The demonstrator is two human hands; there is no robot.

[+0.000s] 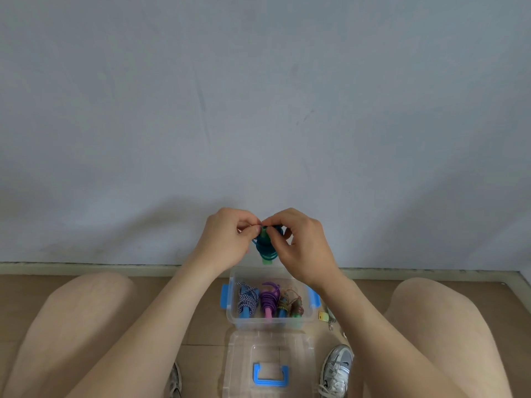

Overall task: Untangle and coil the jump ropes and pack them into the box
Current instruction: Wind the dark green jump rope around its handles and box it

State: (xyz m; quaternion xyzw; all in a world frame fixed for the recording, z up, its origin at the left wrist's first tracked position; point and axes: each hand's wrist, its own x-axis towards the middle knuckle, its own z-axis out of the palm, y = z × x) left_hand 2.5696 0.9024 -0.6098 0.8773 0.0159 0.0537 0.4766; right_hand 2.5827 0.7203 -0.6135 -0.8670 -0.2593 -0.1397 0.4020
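Pinch from left grip [230, 237] on the cord up top; teal jump rope [265, 248], coiled round green handles, up above the box [258, 323]; pinch from right grip [298, 242]. Looks light, springy, slippery; wants holding across coils.

No text is legible; only a dark swoosh marks the sneaker [336, 370].

The tiled floor [209, 336] carries a clear box [267, 323]. Its lid [244, 350] lies just nearer, a yellow tag [323, 315] beside the box.
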